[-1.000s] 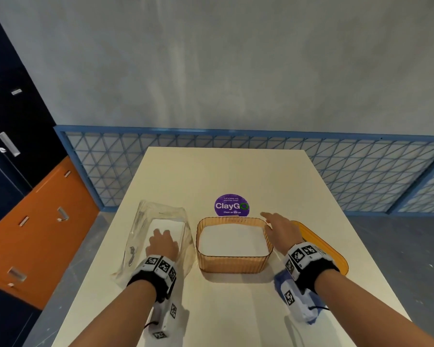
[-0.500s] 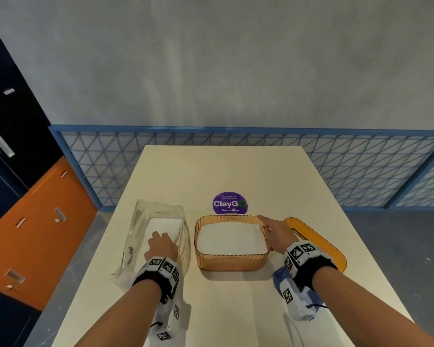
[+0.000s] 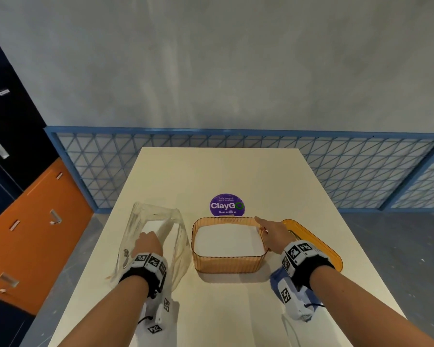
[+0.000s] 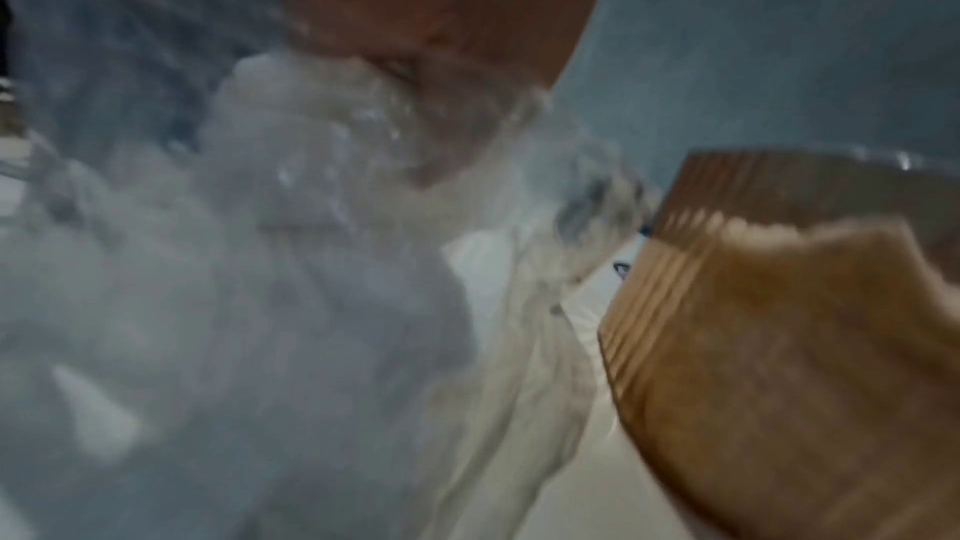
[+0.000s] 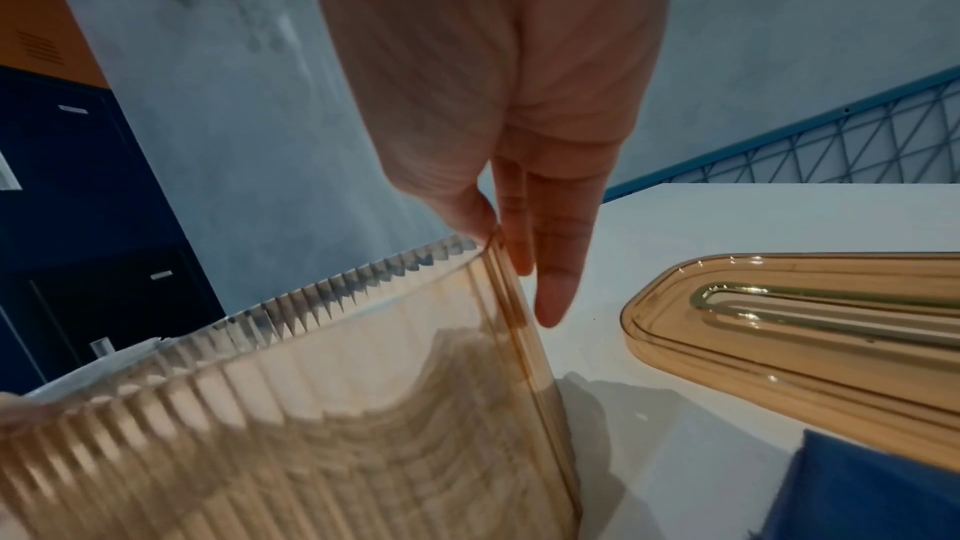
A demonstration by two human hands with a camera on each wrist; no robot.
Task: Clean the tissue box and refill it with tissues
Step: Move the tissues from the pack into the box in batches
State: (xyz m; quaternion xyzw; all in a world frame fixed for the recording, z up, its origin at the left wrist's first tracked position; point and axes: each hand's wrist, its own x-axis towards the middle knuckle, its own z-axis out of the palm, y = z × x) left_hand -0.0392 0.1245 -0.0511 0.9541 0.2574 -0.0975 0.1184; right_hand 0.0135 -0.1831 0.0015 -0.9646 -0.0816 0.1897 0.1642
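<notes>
The cream worktop [image 3: 236, 171] carries everything, with a purple round sticker [image 3: 226, 205] on it behind the box. Largest on it is the clear plastic bag [image 3: 161, 221] at the left, crumpled and open toward the person, with a white stack of tissues [image 3: 153, 225] inside. Just right of the bag stands the amber ribbed tissue box [image 3: 228, 264], open-topped and filled with a flat white stack of tissues. Its amber lid [image 3: 318, 244] lies flat on the worktop to the right, partly hidden behind the right wrist. A blue cloth [image 5: 883, 487] sits near the lid by the near edge, cut off in the right wrist view and mostly covered by the wrist gear from the head. The right hand [image 3: 273, 234] has its grip spread: straight fingers [image 5: 556, 282] run down the outside of the box's right wall near the far corner while the thumb rests at the rim, touching rather than clamping. The left hand [image 3: 148, 244] reaches into the bag with fingers bent down onto the tissues; the left wrist view is blurred and veiled by plastic, so the grip probably closes on the stack, but I cannot tell.
</notes>
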